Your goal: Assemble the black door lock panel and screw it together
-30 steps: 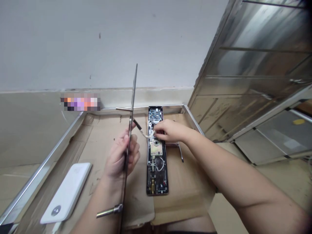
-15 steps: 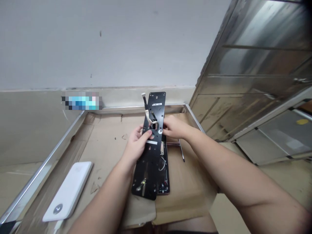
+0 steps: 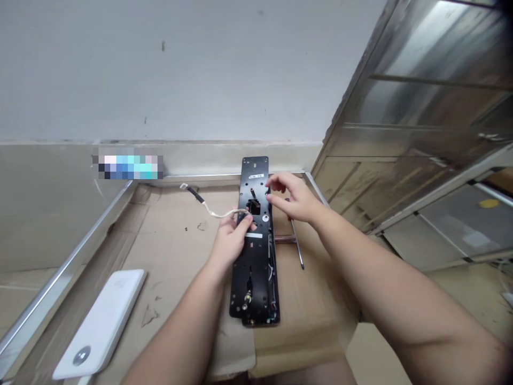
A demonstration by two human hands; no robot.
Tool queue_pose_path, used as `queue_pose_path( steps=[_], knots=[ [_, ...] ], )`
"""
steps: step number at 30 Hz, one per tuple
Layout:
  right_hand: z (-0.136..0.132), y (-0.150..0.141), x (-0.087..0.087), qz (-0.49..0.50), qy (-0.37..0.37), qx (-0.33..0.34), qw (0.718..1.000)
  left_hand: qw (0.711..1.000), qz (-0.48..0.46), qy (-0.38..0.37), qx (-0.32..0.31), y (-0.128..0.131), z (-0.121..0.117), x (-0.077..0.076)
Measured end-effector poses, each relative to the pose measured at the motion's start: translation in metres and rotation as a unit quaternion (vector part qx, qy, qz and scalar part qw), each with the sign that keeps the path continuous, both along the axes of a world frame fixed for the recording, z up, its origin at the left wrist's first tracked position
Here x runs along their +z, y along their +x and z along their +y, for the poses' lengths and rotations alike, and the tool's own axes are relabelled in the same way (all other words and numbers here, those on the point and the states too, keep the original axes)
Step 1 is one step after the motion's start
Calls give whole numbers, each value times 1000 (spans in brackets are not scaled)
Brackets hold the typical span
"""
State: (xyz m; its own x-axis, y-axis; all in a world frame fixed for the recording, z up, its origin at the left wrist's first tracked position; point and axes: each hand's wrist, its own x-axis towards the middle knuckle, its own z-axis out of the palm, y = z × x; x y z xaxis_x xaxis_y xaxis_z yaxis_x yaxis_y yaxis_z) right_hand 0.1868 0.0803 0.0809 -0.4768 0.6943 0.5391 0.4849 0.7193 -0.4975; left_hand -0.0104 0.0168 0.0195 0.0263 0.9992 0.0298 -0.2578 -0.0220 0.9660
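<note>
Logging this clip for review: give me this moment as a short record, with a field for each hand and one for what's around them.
Left hand: pinches the cable at the opening in the black lock plate
Right hand: open, beside the plate's top, nearest the screwdriver
Rest: white power bank on cardboard

hands: 2 | lock plates: 2 | cables: 1 | screwdrivers: 1 | power banks: 1

From where I'm watching, this looks like a makeshift workshop corner: flattened cardboard covering a metal-edged worktop, with a bare painted wall and stainless steel panels alongside.
</note>
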Motion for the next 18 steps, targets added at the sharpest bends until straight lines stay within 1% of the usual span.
queue_pose_path(
  steps=[3,7,9,12,14,16,18],
  knots=[
    [-3,-12,-8,-20,78,-8,997,1000,3,0,-11,0,-5,1],
    [-5,-23,-20,-42,135,-72,987,1000,1,0,-14,1,-10,0],
    [-3,-24,-23,-42,140,-85,986,1000,-20,-13,-17,2,-11,-3],
    [0,-22,-24,-46,127,-68,989,998,-42,-33,-32,4,-13,-5],
    [2,-20,-24,-53,122,-58,989,997,-47,-43,-39,4,-15,-3],
    [3,-19,-24,-59,128,-49,989,998,-31,-44,-34,4,-17,0],
    [4,-18,-23,-64,132,-37,989,999,5,-30,-11,4,-17,1]
  ],
)
